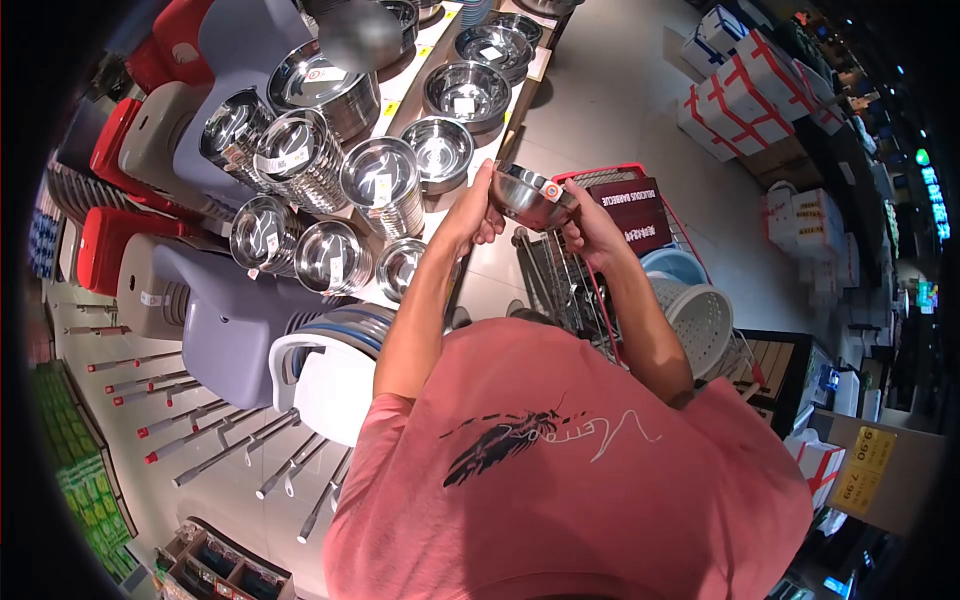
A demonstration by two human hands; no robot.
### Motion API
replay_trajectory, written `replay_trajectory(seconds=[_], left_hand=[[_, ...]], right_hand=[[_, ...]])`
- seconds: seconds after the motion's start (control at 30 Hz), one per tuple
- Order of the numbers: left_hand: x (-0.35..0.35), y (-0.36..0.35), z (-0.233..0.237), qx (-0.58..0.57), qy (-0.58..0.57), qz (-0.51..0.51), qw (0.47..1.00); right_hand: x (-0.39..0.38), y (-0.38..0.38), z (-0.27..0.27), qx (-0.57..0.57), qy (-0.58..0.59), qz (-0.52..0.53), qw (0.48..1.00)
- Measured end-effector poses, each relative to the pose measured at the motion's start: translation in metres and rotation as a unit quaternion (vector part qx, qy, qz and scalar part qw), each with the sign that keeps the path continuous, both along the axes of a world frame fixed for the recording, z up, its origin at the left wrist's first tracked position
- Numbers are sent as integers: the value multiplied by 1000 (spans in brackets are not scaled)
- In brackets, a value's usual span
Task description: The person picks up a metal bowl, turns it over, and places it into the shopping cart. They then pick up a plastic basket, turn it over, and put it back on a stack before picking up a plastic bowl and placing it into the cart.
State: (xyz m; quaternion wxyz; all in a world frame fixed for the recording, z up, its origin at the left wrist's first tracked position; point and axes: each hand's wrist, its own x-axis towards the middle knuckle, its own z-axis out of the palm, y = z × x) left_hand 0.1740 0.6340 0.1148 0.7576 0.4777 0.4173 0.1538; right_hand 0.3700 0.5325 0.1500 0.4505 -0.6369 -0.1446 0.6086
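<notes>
Red T-shirt [620,520] fabric, nearest the camera, bears a black feather print [490,452] and looping script. Beyond it, the left hand [477,215] and right hand [594,226] pinch a stainless-steel bowl [527,202] between them, fingers partly curled. Its sticker [553,191] is too small to read. Right, a box [630,217] reads "DELICIOUS BARBECUE"; a yellow price sign [865,470] shows 9.90 and 7.99. Stacked steel bowls [382,190] stand left.

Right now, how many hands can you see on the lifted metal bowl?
2: the left hand at the left side of the metal bowl, and the right hand at its right side. Parts of both are hidden, but no other hand shows there.
</notes>
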Motion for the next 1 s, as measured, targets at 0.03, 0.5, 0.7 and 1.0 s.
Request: replay_trajectory(seconds=[0.03,0.5,0.7,1.0], left_hand=[[1,-1,1,2,0,-2,1000],[20,-1,-8,-94,-40,-29,994],[50,-10,-17,-93,-58,-38,993],[127,-37,-53,-46,70,-135,987]], right_hand=[[1,0,1,5,-12,2,1000],[15,-9,3,24,-58,-13,998],[33,-28,-23,43,-135,-24,990],[77,-77,-125,-19,-324,-82,942]])
